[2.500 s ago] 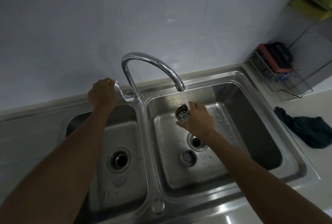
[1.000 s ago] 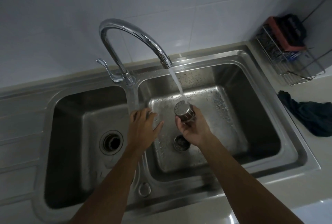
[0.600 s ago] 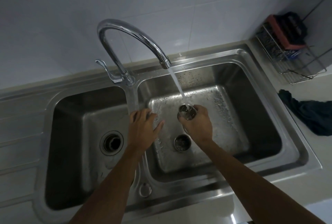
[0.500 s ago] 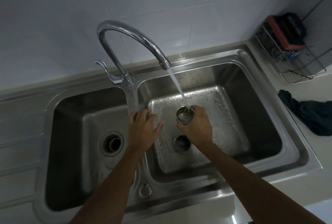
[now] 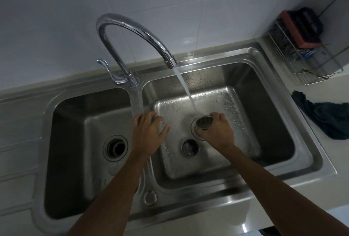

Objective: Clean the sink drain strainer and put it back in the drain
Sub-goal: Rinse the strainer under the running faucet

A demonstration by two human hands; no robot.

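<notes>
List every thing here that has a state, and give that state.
faucet, running, stream falling into the right basin.
strainer, gripped by the right hand at the foot of the stream.
left hand, open, fingers spread on the divider between basins.
second strainer basket, lying loose on the right basin floor.
cloth, crumpled on the counter.

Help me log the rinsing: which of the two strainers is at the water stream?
The strainer held by the right hand, at the foot of the stream. The other strainer sits on the basin floor, clear of the water.
</notes>
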